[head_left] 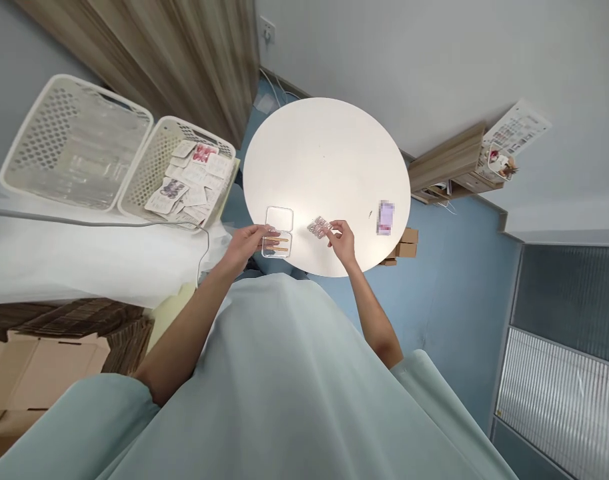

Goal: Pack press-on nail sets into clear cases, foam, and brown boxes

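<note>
My left hand (249, 243) grips the edge of a small clear plastic case (279, 219), its lid folded back, near the front edge of the round table. Inside the case lie thin orange-brown sticks (280, 249). To the right, my right hand (342, 239) pinches a small clear sheet (319, 227) dotted with pinkish pieces. The sheet is tilted above the tabletop, apart from the case; what the pieces are is too small to tell.
A white round table (324, 133) bears a blurred purple item (385, 218) at right. Left of it stand a white basket (177, 123) of small packets and another basket (29, 133) of clear plastic cases. Cardboard boxes (49, 373) lie at lower left; a cable (84, 221) crosses there.
</note>
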Demonstrator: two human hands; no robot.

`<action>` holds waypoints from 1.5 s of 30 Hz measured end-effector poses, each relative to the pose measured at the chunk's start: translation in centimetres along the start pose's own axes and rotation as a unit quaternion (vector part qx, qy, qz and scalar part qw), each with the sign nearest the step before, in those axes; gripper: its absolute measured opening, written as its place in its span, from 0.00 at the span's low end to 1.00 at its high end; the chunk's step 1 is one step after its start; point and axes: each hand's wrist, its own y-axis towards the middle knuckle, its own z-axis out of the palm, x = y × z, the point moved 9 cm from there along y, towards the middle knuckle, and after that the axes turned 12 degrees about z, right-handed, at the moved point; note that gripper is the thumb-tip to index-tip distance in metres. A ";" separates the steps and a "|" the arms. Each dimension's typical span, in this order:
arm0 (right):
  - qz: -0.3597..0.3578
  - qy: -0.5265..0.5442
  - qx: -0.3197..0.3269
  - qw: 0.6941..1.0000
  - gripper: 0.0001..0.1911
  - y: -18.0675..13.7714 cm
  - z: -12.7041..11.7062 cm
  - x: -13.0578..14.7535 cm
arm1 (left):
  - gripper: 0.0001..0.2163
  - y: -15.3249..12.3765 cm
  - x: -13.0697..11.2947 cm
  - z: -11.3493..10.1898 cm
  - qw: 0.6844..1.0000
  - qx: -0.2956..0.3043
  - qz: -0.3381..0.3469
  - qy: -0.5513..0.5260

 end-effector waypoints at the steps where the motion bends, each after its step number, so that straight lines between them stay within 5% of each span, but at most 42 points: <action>1: -0.011 0.022 -0.006 1.000 0.19 -0.6 -1.0 1.0 | 0.20 0.3 -0.1 1.0 1.000 0.012 0.003 0.001; 6: -0.063 0.068 0.028 0.995 0.20 -3.8 -3.0 5.2 | 0.22 1.3 -0.6 5.8 0.998 0.056 0.009 -0.003; 12: -0.096 -0.045 0.079 0.991 0.16 -5.7 -1.9 6.2 | 0.26 1.8 -2.0 9.5 0.995 0.092 0.024 0.010; 32: -0.179 -0.278 -0.007 0.944 0.13 -7.7 -1.6 6.3 | 0.28 0.0 -4.2 11.6 0.994 0.107 0.019 0.017; 40: -0.161 -0.142 -0.016 0.976 0.12 -7.6 -2.8 7.0 | 0.27 -0.1 -4.2 11.2 0.993 0.117 0.022 0.014; 45: -0.055 0.026 -0.065 0.996 0.23 -4.8 -5.7 6.1 | 0.27 -0.7 -3.7 11.1 0.990 0.138 0.011 0.009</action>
